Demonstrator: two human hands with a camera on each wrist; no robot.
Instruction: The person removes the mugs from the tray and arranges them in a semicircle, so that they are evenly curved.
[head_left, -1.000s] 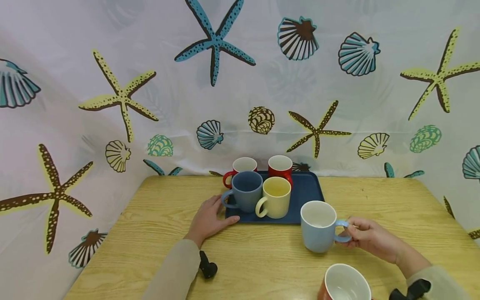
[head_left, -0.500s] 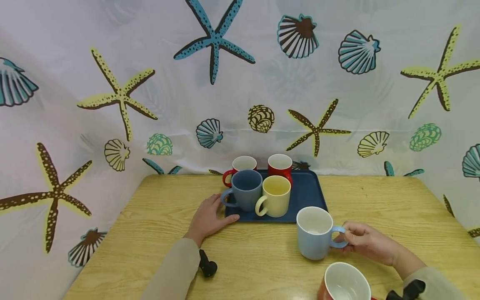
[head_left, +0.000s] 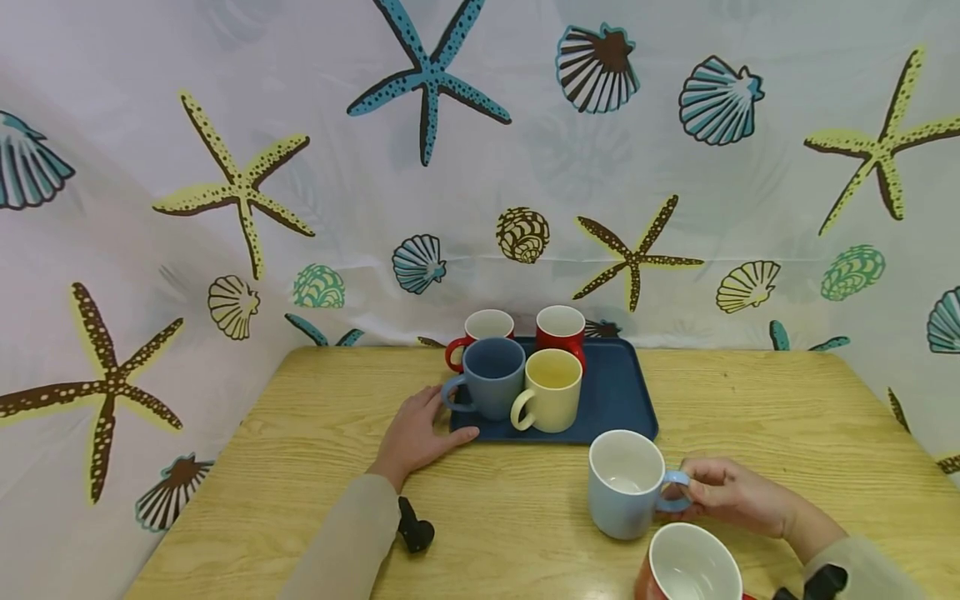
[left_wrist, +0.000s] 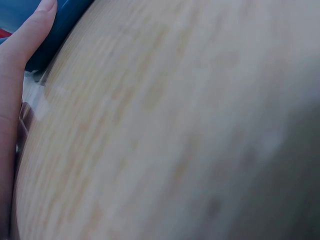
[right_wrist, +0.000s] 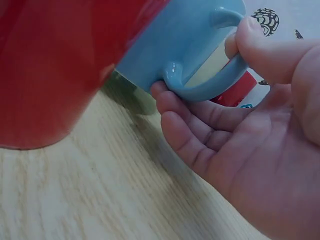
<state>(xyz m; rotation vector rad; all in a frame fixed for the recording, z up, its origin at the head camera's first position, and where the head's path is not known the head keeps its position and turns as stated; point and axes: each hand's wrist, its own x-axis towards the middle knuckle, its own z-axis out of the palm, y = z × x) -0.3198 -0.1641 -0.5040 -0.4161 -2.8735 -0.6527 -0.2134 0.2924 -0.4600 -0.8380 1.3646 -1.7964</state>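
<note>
My right hand (head_left: 738, 496) pinches the handle of a light blue mug (head_left: 622, 504) with a white inside. In the right wrist view, thumb and index finger meet on the handle while the other fingers (right_wrist: 190, 142) curl below it. A red mug (head_left: 686, 575) with a white inside stands just in front, partly cut off by the frame. On the left, my left hand (head_left: 416, 437) rests at the near left corner of a dark blue tray (head_left: 618, 392), its thumb (left_wrist: 37, 27) lying along the rim. Nearest that hand on the tray is a blue mug (head_left: 495, 383).
A yellow mug (head_left: 555, 400) stands beside the blue one on the tray. Behind them are two red mugs, one at the left (head_left: 487, 329) and one at the right (head_left: 561, 333). A patterned curtain (head_left: 465, 208) hangs behind the wooden table (head_left: 300, 392).
My right hand has brought the light blue mug toward me and slightly left, away from the tray and closer to the near red mug. The left hand has stayed at the tray.
</note>
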